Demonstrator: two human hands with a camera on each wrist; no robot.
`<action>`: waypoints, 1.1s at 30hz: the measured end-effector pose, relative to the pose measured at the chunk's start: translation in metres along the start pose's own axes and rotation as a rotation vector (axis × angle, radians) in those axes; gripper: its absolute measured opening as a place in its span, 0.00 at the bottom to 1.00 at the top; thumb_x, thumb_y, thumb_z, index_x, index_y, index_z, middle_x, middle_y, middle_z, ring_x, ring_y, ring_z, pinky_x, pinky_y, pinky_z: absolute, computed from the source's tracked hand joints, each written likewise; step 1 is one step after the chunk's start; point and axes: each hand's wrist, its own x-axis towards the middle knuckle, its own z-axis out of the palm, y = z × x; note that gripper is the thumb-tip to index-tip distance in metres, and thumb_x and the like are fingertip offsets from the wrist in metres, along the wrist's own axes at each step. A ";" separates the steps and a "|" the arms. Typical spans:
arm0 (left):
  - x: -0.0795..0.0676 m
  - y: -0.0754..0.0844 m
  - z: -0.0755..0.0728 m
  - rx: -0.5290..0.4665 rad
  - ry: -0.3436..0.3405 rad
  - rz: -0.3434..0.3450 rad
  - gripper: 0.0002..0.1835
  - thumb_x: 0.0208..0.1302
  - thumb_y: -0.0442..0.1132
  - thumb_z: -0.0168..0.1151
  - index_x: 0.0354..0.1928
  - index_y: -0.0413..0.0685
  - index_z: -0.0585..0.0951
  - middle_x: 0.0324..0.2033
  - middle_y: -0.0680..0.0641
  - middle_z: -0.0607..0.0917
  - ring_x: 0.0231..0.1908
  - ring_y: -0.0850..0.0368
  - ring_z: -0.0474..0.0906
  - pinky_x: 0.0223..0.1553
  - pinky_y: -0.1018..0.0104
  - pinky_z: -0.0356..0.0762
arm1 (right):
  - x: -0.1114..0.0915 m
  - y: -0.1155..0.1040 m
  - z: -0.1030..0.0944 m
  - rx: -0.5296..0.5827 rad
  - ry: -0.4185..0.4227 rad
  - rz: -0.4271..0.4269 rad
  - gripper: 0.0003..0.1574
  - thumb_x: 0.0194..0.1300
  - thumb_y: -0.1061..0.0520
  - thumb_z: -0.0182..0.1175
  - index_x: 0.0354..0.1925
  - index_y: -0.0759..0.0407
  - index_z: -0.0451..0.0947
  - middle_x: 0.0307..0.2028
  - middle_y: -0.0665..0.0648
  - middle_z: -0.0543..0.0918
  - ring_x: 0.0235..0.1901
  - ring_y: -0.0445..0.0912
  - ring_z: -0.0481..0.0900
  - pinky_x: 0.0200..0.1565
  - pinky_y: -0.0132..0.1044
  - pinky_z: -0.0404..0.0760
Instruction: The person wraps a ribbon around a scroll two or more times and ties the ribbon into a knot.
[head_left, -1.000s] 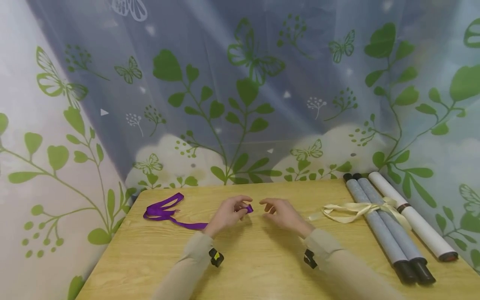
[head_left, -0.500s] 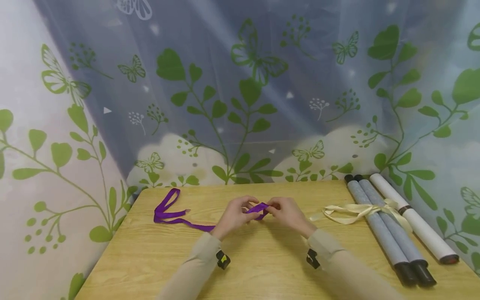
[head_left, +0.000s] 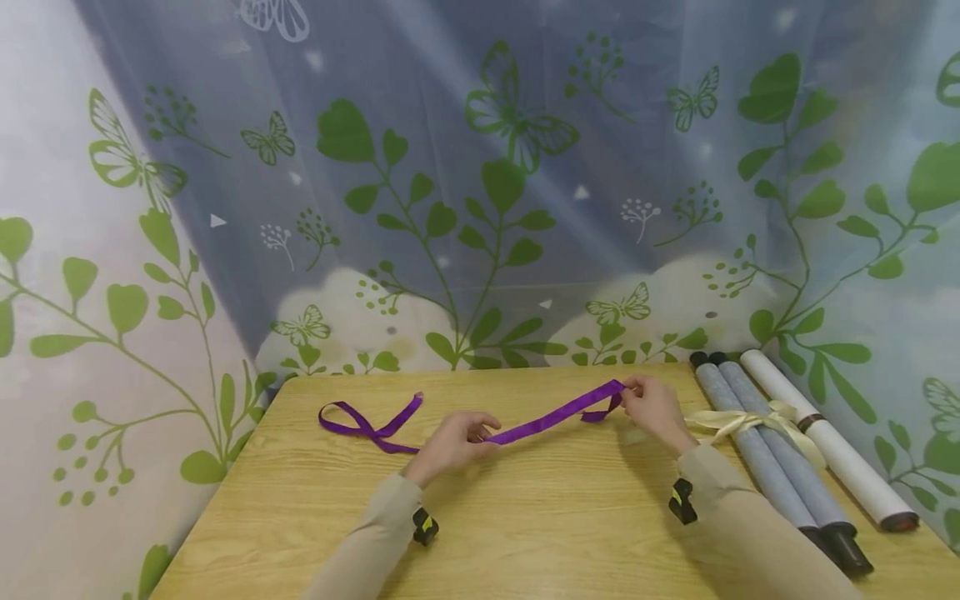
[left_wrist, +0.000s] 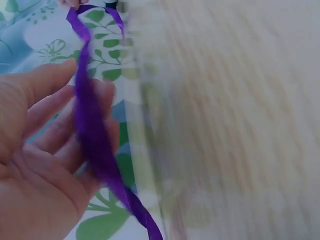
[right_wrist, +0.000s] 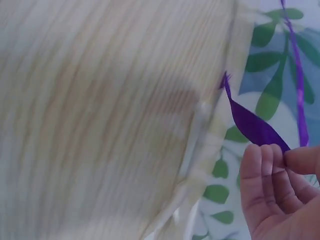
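A purple ribbon (head_left: 555,416) stretches in the air between the two hands, its rest looping over the table to the left. My right hand (head_left: 656,410) pinches it between thumb and fingertips, and a short frayed end hangs from that pinch in the right wrist view. Around the ribbon's middle, my left hand (head_left: 454,443) is loosely curved. The left wrist view has the ribbon (left_wrist: 92,135) lying across relaxed fingers (left_wrist: 62,127), with the thumb not pressed down on it.
Two grey rolls (head_left: 757,450) with black ends lie at the right, tied with a cream ribbon (head_left: 780,421). A white roll (head_left: 855,458) lies beside them. The wooden table (head_left: 525,533) meets a leaf-patterned curtain (head_left: 480,208) at its back edge.
My right hand has taken hold of the ribbon near its end and moved right, drawing it out through the left hand. The looped part on the table has shifted right.
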 end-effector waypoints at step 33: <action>-0.001 -0.007 0.001 0.307 -0.137 0.022 0.09 0.57 0.30 0.70 0.40 0.42 0.85 0.33 0.46 0.87 0.35 0.56 0.82 0.39 0.65 0.79 | -0.025 -0.016 0.050 -0.275 -0.461 -0.546 0.08 0.64 0.61 0.63 0.27 0.54 0.80 0.22 0.43 0.75 0.22 0.35 0.65 0.26 0.30 0.67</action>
